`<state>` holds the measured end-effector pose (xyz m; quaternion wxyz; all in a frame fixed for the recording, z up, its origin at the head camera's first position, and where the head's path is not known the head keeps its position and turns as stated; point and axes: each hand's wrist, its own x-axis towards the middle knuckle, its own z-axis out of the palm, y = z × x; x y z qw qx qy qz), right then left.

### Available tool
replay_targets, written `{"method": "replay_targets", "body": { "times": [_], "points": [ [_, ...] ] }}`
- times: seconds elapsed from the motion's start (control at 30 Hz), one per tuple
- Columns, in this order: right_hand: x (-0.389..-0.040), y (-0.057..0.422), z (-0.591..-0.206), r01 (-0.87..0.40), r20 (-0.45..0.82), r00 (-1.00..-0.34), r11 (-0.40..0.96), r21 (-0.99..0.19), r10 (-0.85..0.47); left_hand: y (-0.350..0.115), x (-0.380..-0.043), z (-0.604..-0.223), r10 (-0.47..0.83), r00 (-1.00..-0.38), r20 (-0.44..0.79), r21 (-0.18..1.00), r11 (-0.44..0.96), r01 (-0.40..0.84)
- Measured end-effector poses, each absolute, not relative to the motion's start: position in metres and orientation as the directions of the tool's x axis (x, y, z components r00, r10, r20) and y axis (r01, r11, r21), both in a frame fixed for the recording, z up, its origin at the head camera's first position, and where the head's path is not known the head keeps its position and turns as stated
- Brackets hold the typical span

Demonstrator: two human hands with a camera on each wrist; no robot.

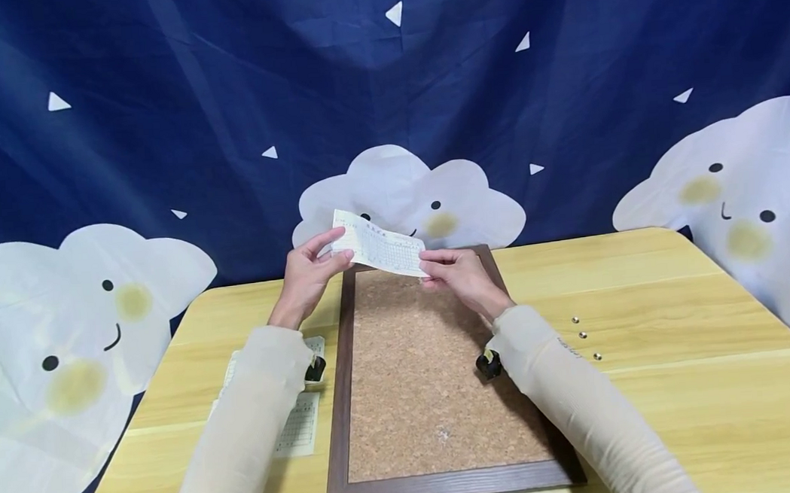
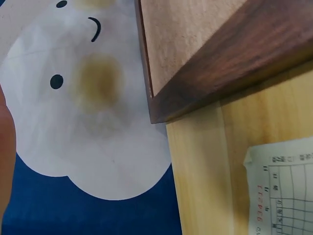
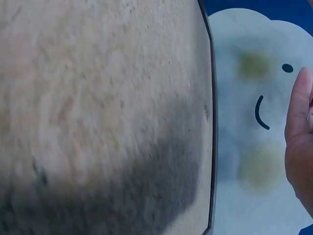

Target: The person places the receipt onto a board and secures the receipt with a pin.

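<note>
A white printed receipt slip (image 1: 384,248) with a table grid is held up above the far end of a cork board (image 1: 430,380) in a dark wooden frame. My left hand (image 1: 305,278) pinches the slip's left end between thumb and fingers. At its right end, my right hand (image 1: 465,280) pinches it the same way. The slip tilts down to the right and bows slightly. Only an edge of the left hand (image 2: 6,147) shows in the left wrist view. In the right wrist view, part of the right hand (image 3: 301,142) appears beside the board's cork surface (image 3: 107,98).
More printed slips (image 1: 299,426) lie on the wooden table (image 1: 704,408) left of the board, partly behind the left sleeve. Several small metal tacks (image 1: 582,334) lie to the right. A dark blue cloud-patterned curtain (image 1: 330,69) hangs behind the table.
</note>
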<state>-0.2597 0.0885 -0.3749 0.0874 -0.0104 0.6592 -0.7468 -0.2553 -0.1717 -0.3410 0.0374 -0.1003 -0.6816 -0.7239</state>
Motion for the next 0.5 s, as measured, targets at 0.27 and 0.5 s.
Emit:
{"method": "replay_targets", "body": {
  "times": [0.27, 0.5],
  "points": [
    [-0.262, 0.100, -0.369, 0.088, -0.076, -0.989, -0.090, -0.992, -0.125, -0.174, -0.257, -0.352, 0.092, -0.979, 0.184, 0.982, 0.030, 0.188],
    [-0.265, 0.110, -0.367, 0.056, -0.045, -0.991, -0.081, -0.995, -0.125, -0.166, -0.258, -0.354, 0.067, -0.973, 0.219, 0.965, 0.133, 0.227]
  ]
}}
